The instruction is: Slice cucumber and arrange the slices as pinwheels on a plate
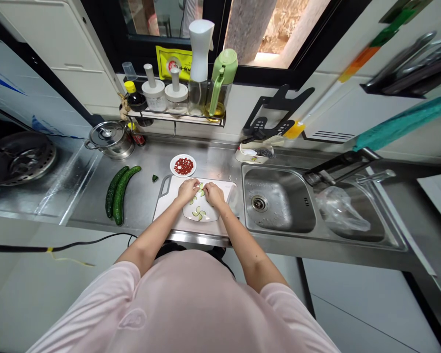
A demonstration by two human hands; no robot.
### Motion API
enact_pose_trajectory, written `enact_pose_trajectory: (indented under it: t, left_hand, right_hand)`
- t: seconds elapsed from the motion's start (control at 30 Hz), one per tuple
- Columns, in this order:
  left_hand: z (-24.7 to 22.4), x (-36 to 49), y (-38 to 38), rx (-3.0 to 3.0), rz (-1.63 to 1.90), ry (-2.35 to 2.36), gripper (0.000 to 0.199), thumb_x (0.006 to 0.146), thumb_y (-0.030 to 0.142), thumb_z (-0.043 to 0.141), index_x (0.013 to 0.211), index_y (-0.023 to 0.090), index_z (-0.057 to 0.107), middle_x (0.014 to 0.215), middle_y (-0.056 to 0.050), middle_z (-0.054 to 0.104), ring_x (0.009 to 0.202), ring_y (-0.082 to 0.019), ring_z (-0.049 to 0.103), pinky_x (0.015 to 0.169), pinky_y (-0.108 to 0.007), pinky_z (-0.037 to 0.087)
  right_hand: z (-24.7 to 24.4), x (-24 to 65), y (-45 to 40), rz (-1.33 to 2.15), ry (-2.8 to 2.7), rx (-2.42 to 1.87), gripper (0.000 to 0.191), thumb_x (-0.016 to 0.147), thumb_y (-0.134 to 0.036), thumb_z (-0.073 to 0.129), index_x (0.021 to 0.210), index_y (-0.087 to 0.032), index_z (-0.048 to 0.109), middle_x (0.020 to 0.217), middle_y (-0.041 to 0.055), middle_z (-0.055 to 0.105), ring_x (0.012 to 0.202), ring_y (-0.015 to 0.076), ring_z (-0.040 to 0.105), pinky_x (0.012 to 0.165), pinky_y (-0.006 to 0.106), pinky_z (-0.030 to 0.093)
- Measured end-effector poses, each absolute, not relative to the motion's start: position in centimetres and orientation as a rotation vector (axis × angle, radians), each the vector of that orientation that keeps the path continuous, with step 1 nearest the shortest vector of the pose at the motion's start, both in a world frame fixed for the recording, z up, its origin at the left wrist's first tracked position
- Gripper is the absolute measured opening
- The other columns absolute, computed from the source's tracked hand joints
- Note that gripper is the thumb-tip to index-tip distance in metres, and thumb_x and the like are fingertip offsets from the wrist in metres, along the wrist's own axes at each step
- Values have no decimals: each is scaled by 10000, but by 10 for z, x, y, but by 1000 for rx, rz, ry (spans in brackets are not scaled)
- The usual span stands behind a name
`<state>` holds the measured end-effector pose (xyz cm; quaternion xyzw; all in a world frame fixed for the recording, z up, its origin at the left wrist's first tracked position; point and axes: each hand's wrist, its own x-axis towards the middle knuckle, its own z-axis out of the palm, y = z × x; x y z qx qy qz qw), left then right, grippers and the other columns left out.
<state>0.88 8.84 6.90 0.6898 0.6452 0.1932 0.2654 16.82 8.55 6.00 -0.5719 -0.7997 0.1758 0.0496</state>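
Note:
My left hand [187, 190] and my right hand [213, 194] meet over the far part of a white plate [209, 214]. The fingertips of both are pinched together at thin cucumber slices [201, 187] lying between them; the small pieces are partly covered by the fingers. Nearer to me on that plate, several curved slices form a pinwheel [198, 213]. Beneath the plate is a white cutting board [165, 206] with a grey handle. Just beyond the board stands a small white dish of chopped red pieces [183, 165].
Two whole cucumbers [120, 193] and a dark green cucumber end [155, 178] lie left of the board. Further left are a lidded pot [110, 139] and a wok [18, 157]. A steel sink [279, 196] adjoins on the right. Bottles stand on a rack [176, 116].

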Motion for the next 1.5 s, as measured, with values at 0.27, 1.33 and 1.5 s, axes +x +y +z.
enact_pose_trajectory:
  t: [0.27,1.33,1.5]
  left_hand:
    - [63,14,93,1869,465,1751,178,785,216,581,958,228,619,914,-51,632,916,-202,541,801,-297,390]
    - [55,20,95,1884,391,1843,177,771,272,621,944,232,613,944,-55,616,908,-198,526,766,-284,378]
    - [55,20,96,1883,385,1840,187,763,281,630,945,236,613,947,-50,615,896,-197,529,756,-285,379]
  right_hand:
    - [61,165,86,540,-2463,-1748,254,939,-275,364,1036,-196,584,1044,86,580,951,182,517,775,260,356]
    - [56,165,88,528,-2391,-1810,206,920,-286,408,1021,-208,570,1048,78,573,948,184,513,751,259,368]
    - [52,167,89,523,-2332,-1816,201,907,-274,407,1028,-221,558,1048,64,575,942,186,513,721,253,363]
